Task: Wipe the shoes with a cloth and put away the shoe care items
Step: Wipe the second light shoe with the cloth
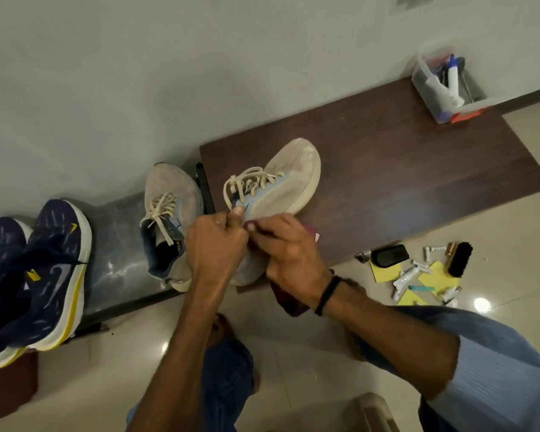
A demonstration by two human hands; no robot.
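Item 1: grey shoe (281, 185), just ahead of my hands on the dark bench (402, 169), toe pointing away. My left hand (214, 244) grips its collar, thumb on top.
Item 2: maroon cloth (290, 304), held in my right hand (289, 254) with curled fingers against the shoe's side (the loose end hangs under my wrist).
Item 3: second grey shoe (169, 219), just left of my left hand.
Item 4: navy pair (53, 269), far left.
Item 5: brush (459, 260) and tubes (409, 275), on the floor right of my right hand.
Item 6: clear box (443, 88), far ahead-right.
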